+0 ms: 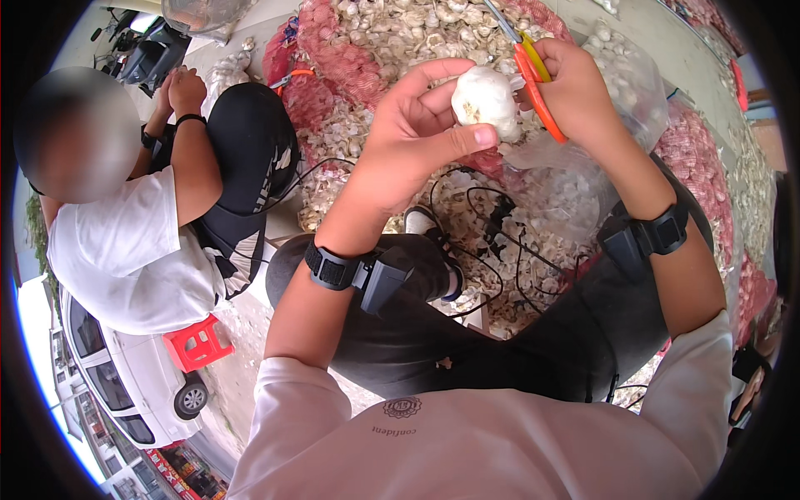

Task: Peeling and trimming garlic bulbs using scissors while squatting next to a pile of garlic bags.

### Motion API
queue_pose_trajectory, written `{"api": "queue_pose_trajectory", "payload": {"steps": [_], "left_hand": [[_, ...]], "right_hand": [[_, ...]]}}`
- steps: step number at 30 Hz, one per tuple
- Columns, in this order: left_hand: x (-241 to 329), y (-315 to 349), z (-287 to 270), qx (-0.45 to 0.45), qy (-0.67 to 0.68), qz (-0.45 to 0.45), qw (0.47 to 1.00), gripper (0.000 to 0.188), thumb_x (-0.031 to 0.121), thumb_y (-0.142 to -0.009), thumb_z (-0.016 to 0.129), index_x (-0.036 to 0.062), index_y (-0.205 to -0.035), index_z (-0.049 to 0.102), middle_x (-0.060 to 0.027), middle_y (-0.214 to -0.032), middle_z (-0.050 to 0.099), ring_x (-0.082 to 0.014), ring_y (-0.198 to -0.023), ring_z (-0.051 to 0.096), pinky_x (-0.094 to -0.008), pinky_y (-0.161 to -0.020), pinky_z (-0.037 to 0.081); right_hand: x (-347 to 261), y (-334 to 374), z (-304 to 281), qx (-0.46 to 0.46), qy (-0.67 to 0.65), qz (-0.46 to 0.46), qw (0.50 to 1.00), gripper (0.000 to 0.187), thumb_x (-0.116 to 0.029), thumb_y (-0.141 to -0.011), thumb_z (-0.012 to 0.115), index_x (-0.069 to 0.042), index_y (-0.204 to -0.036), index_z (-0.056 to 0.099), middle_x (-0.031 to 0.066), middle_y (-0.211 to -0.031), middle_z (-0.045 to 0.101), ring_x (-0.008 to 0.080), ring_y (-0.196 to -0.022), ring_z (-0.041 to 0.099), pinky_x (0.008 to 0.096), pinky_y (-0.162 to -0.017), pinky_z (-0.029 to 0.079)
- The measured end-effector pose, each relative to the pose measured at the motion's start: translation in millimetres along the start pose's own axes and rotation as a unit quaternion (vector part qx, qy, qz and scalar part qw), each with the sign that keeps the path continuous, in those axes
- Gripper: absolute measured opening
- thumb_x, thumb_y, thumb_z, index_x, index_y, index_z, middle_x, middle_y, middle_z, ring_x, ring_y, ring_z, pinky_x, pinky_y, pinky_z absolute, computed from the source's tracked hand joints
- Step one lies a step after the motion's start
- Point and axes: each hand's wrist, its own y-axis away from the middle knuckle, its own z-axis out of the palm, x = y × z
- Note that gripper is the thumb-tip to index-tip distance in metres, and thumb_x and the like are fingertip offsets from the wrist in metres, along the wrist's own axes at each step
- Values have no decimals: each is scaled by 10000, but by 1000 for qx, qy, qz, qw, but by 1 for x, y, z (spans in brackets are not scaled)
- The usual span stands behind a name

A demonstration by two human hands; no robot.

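A white garlic bulb (487,93) is being clasped by the left hand (407,137); just beside it, orange-and-yellow shears (536,92) are being gripped by the right hand (577,92). Beyond, heaped garlic (417,29) is being flanked by red mesh sacking (333,54); farther left, a white van (156,371) is being partly hidden by a seated co-worker (133,258).

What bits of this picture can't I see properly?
Head view: left hand, some fingertips hidden behind the garlic bulb.
Head view: that bulb's far side, turned away from us.
Head view: scissors, blade tips cut off by the top edge.
Head view: co-worker's head, blurred.
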Motion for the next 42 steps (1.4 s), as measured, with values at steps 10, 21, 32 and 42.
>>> {"api": "queue_pose_trajectory", "payload": {"steps": [10,21,32,42], "left_hand": [[-7,0,-6,50,94,-66,992,535,-30,-881,611,21,-1368,396,-108,-1195,599,-207,-1037,625,-273,-850,522],[-20,-5,0,30,-87,-47,995,517,-47,-866,620,3,-1339,418,-101,-1239,552,-175,-1040,598,-271,-856,502],[-15,-7,-16,-8,200,-79,977,412,50,-939,563,1,-1328,439,-137,-1180,588,-248,-1078,614,-298,-916,531],[-12,-12,-27,73,305,-56,948,319,142,-961,565,-62,-1201,520,-145,-1139,617,-261,-1100,610,-300,-955,536]], "right_hand": [[-15,14,-8,24,-184,0,983,403,-319,-818,749,49,-916,618,117,-859,672,181,-729,673,287,-658,542],[-8,25,-9,-74,-237,60,967,238,-111,-784,719,43,-919,597,115,-814,666,169,-720,670,268,-641,537],[-2,2,-6,-1,-16,28,999,415,-410,-807,753,-13,-815,630,26,-639,589,106,-576,621,255,-524,476],[-24,14,14,-32,-57,-65,996,703,-572,-788,712,48,-1050,508,73,-768,604,160,-700,641,251,-592,488]]}}
